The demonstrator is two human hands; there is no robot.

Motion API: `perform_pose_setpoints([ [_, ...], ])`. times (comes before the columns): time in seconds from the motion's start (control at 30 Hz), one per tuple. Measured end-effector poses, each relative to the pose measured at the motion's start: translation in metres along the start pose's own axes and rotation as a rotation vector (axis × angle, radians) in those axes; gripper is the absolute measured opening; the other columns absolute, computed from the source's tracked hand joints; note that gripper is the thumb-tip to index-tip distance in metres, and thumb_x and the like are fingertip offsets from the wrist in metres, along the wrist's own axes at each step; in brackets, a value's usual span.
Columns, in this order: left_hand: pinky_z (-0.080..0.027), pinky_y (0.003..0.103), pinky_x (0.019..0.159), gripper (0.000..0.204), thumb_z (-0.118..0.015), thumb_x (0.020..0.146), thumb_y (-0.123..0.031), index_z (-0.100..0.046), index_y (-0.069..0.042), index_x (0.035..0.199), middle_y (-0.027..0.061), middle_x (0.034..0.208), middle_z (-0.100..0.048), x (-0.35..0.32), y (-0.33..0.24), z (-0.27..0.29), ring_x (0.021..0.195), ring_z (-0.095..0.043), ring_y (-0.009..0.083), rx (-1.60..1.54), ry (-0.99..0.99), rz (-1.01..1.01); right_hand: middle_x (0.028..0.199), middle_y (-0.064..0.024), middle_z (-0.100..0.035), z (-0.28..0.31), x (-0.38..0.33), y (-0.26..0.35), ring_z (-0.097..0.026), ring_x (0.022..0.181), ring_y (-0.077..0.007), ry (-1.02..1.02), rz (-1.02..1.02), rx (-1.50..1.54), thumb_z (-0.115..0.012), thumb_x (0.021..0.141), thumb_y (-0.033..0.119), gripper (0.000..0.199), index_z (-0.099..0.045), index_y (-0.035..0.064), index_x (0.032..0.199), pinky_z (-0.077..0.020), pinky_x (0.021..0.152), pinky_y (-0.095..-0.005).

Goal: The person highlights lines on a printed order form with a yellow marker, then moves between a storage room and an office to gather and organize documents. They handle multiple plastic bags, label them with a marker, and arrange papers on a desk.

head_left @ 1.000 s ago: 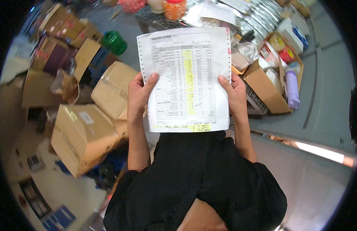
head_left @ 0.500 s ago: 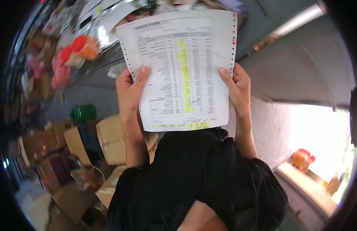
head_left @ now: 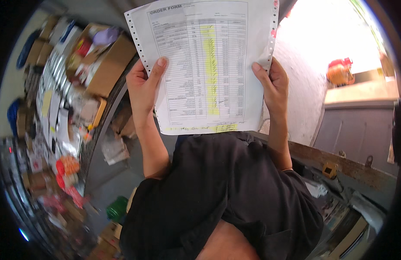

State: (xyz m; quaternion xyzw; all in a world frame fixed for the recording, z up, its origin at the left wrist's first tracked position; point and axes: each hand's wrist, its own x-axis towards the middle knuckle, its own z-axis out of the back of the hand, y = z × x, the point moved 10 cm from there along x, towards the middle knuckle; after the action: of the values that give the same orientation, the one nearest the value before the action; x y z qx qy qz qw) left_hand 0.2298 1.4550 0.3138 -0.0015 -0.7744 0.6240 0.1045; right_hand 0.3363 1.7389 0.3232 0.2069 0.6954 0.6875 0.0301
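Note:
A printed paper form (head_left: 183, 86) with punched holes down both side edges is held up in front of my body. Its table has a yellow highlighted column with pen ticks, and handwriting runs along the bottom. My left hand (head_left: 143, 84) pinches the left edge, thumb on the front and fingers behind. On the right edge my right hand (head_left: 275, 89) grips in the same way. The fingers behind the sheet are mostly hidden. The paper stands upright, its top edge partly cut off by the frame.
On the left, a cluttered table carries an open cardboard box (head_left: 109, 71) and red-lidded jars (head_left: 64, 168). A green container (head_left: 117, 209) is on the floor below. To the right are a pale wall (head_left: 298, 65), a ledge with an orange-red object (head_left: 340, 73), and a wooden beam (head_left: 356, 167).
My body and view have turned to the right, so the cluttered table now lies along the left and the bright opening is nearer. Both hands still hold the form, slightly higher in view.

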Motion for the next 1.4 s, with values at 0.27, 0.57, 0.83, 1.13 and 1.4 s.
perform_pose_setpoints([
  [0.27,-0.051,0.023,0.073,0.034,-0.075,0.092,-0.023,-0.069,0.004,0.111,0.0104,0.096,-0.074,0.059,0.056,-0.178,0.081,-0.066,0.0098,0.039,0.225,0.156,0.094,-0.0074,-0.070,0.158,0.011,-0.012,-0.066,0.079,-0.0074,-0.312,-0.040,-0.016,-0.063,0.097,0.008,0.018,-0.063,-0.0054,0.110,-0.0513,0.067,-0.0220],
  [0.57,-0.052,0.026,0.081,0.032,-0.075,0.091,-0.016,-0.067,0.004,0.114,0.0121,0.107,-0.072,0.146,0.166,-0.369,0.092,-0.068,0.0134,-0.111,0.549,0.349,0.094,-0.0087,-0.070,0.304,0.054,-0.038,-0.067,0.076,-0.0079,-0.658,-0.035,-0.033,-0.065,0.097,0.009,0.021,-0.062,-0.0051,0.112,-0.0524,0.063,-0.0206],
  [0.83,-0.054,0.029,0.085,0.037,-0.074,0.089,-0.008,-0.061,0.005,0.121,0.0130,0.108,-0.071,0.197,0.236,-0.557,0.095,-0.068,0.0154,-0.025,0.966,0.544,0.100,-0.0110,-0.071,0.431,0.109,-0.065,-0.068,0.085,-0.0119,-0.879,-0.106,0.033,-0.069,0.091,0.012,0.035,-0.060,-0.0040,0.120,-0.0550,0.070,-0.0237],
  [1.13,-0.054,0.028,0.087,0.036,-0.073,0.090,-0.006,-0.061,0.003,0.122,0.0121,0.112,-0.071,0.219,0.291,-0.723,0.100,-0.067,0.0141,-0.223,1.262,0.649,0.107,-0.0198,-0.069,0.535,0.127,-0.077,-0.072,0.085,-0.0188,-1.025,-0.092,0.272,-0.068,0.083,0.009,0.049,-0.056,-0.0085,0.127,-0.0600,0.076,-0.0265],
  [1.4,-0.056,0.028,0.082,0.032,-0.075,0.087,-0.002,-0.065,0.003,0.117,0.0121,0.109,-0.072,0.235,0.337,-0.831,0.094,-0.069,0.0137,-0.167,1.274,0.684,0.108,-0.0201,-0.069,0.650,0.152,-0.120,-0.072,0.087,-0.0196,-1.069,-0.082,0.406,-0.066,0.083,0.009,0.048,-0.056,-0.0078,0.127,-0.0599,0.076,-0.0257],
])
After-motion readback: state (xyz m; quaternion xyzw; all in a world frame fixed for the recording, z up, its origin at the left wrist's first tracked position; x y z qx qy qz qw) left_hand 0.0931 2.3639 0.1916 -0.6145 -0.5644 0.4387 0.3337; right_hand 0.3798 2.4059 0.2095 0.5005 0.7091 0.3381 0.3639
